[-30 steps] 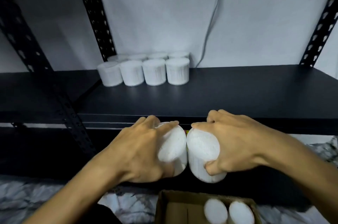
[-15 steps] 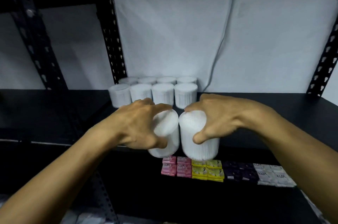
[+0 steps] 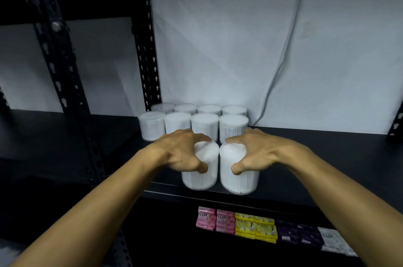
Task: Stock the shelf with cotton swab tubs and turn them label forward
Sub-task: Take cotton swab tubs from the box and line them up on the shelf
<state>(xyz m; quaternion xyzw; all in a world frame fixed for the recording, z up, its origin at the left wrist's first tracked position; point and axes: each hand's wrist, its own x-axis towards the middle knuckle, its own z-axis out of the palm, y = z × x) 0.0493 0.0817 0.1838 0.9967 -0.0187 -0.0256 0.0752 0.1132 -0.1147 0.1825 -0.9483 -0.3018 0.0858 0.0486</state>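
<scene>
Your left hand [image 3: 181, 153] and right hand [image 3: 257, 151] each grasp 1 tub, left tub [image 3: 201, 177] and right tub [image 3: 239, 179], on the shelf [image 3: 327, 157] edge. Next, likely slide them back to the 8 stocked tubs [image 3: 194, 122], labels forward.

"LUX" reads on the pink soap packs [image 3: 216, 220] and the white pack [image 3: 329, 239] — nothing else legible.

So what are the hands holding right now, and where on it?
Each holds one white round plastic cotton swab tub by its top: left hand on the left tub, right hand on the right tub, fingers over the lid, thumb on the side.
</scene>
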